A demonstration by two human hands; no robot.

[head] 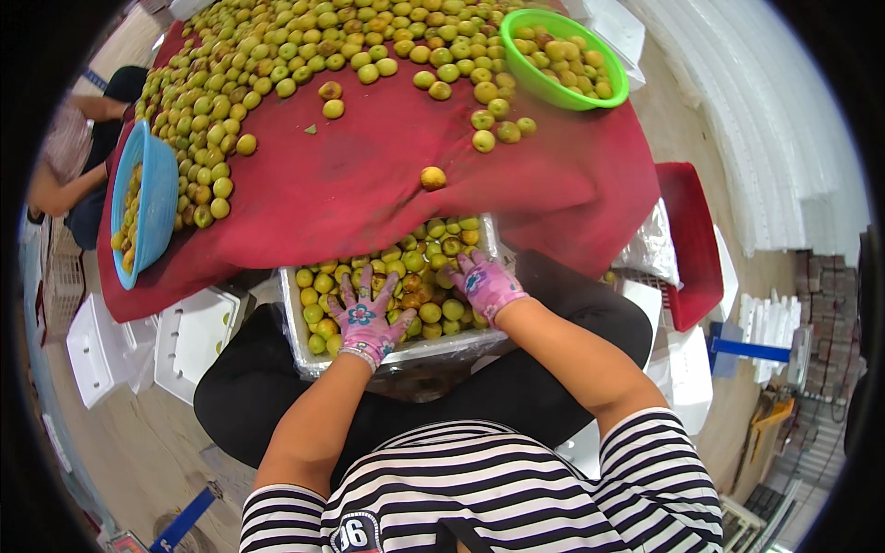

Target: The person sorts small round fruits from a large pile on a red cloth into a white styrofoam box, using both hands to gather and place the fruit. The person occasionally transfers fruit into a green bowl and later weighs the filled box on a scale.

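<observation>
A white foam box [401, 357], lined with clear plastic and filled with round yellow-green fruit [430, 312], stands before my lap, its far side partly under the edge of a red cloth [332, 180]. My left hand [366, 314], in a pink flowered glove, lies spread on the fruit at the box's left part, fingers apart. At the right part, my right hand [485, 285] in a matching glove rests on the fruit; its fingertips touch some, and whether it grips one is unclear. A lone yellow fruit [433, 178] sits on the cloth beyond the box.
Many loose fruits [276, 41] cover the cloth's far and left parts. A green basin [608, 97] of fruit stands at the far right, a blue basin [157, 200] at the left edge. Another person [69, 152] sits at left. White foam boxes [97, 345] and a red crate [695, 256] flank the table.
</observation>
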